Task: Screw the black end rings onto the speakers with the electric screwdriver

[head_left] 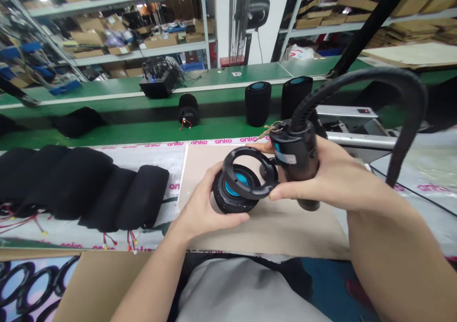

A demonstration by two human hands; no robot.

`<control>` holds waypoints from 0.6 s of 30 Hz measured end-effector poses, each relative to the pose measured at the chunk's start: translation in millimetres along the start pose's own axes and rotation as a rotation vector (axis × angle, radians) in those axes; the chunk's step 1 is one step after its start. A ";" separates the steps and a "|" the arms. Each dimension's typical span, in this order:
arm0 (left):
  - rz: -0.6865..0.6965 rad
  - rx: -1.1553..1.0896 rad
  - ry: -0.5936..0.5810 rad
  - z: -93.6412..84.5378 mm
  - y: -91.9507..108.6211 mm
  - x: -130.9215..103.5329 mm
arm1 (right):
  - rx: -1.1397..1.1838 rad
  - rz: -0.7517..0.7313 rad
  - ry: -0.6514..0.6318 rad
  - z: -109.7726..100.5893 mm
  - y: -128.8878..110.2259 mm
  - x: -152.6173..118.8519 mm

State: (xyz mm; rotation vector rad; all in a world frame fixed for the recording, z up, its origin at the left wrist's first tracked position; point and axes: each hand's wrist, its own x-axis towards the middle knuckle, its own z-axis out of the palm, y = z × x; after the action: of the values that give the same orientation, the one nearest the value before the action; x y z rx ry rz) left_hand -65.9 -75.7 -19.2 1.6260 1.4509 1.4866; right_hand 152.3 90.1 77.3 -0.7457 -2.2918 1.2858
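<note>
My left hand (198, 210) is wrapped round a black cylindrical speaker (228, 204), whose blue cone faces up over the cardboard sheet (285, 231). My right hand (332, 177) grips a black electric screwdriver (296, 158) with a thick cable (389, 74) curving up from its top. Between that hand's thumb and fingers there is also a black plastic ring (246, 190). The ring is tilted over the speaker's top, overlapping it in view, and the blue cone shows through its opening. Whether ring and speaker touch, I cannot tell.
Several black fabric-covered speakers (143, 196) with loose wires lie at left. More speakers (257, 104) stand on the green conveyor (143, 127). Black rings (37, 288) fill a box at lower left. A metal device (342, 112) and a dark slanted post (371, 27) are at right.
</note>
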 end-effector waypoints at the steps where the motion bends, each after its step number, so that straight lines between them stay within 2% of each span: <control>1: 0.014 0.032 -0.008 -2.1 -0.4 0.9 | -0.014 0.018 0.023 -2.1 1.6 -1.4; 6: 0.061 0.122 -0.040 -9.4 -1.8 3.8 | -0.007 0.110 0.026 -6.4 5.7 -5.2; 10: 0.060 0.145 -0.073 -11.1 -0.7 4.7 | -0.028 0.090 -0.006 -1.7 4.6 -5.2; 14: 0.077 0.056 -0.052 -6.3 -2.4 0.9 | 0.066 -0.002 -0.153 7.6 -3.3 -4.4; 18: 0.012 -0.014 -0.006 2.9 -4.3 -7.5 | -0.066 -0.020 -0.244 12.4 -12.2 -1.4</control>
State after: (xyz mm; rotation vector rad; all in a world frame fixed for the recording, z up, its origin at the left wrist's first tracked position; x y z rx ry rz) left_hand -63.6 -80.3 -26.7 1.6325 1.4266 1.4938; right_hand 143.2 76.0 81.6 -0.6137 -2.5378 1.3633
